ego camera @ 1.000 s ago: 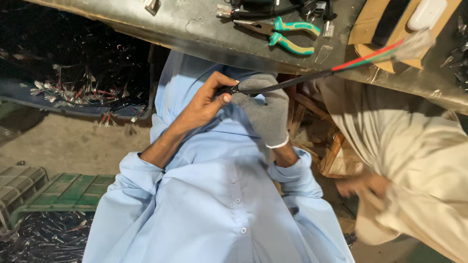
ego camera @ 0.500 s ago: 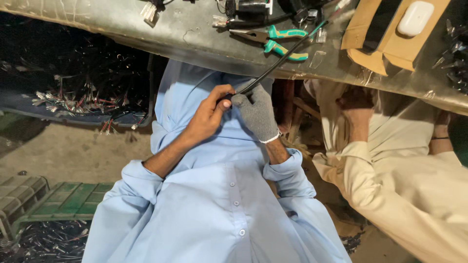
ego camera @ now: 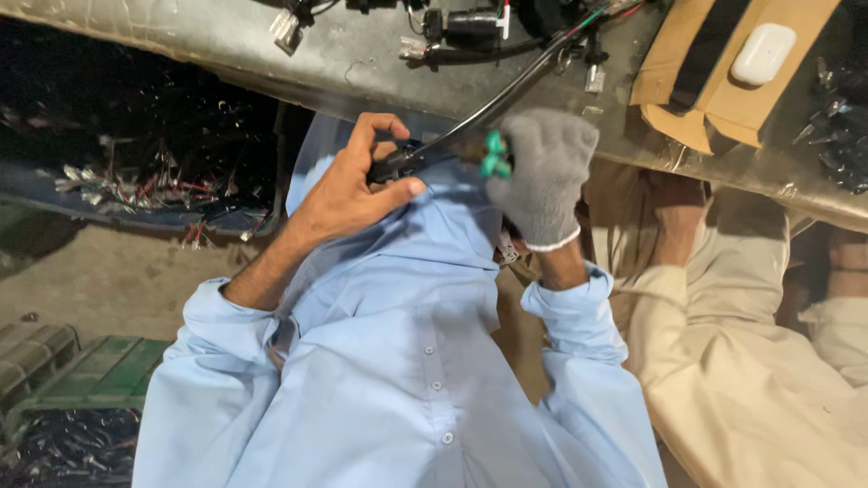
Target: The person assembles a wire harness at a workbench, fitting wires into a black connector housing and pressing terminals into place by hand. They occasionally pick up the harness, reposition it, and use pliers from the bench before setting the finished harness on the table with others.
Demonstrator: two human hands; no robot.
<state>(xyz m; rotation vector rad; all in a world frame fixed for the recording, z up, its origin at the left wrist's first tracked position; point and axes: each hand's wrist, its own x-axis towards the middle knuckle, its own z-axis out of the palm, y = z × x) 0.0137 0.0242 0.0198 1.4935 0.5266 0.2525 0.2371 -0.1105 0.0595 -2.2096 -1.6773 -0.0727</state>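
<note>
My bare left hand [ego camera: 348, 185] pinches the lower end of a black sheathed cable [ego camera: 506, 95] between thumb and fingers, just in front of my light blue shirt. The cable runs up and right onto the metal table [ego camera: 226, 41], where red and green wires [ego camera: 592, 16] come out of it. Wearing a grey knit glove, my right hand [ego camera: 542, 176] is closed around green-handled pliers [ego camera: 495, 155] right next to the cable. Only the green grips show; the jaws are hidden.
On the table lie small connectors [ego camera: 287, 29], a black part with wires [ego camera: 461, 23], and cardboard [ego camera: 701, 86] bearing a white rounded case [ego camera: 764, 52]. Another person in cream clothes [ego camera: 750, 343] sits at the right. A wire pile [ego camera: 136, 181] and green crate [ego camera: 81, 375] are at the left.
The green-handled pliers have left the table and are now in my gloved right hand, beside the cable. My left hand keeps its hold on the cable end.
</note>
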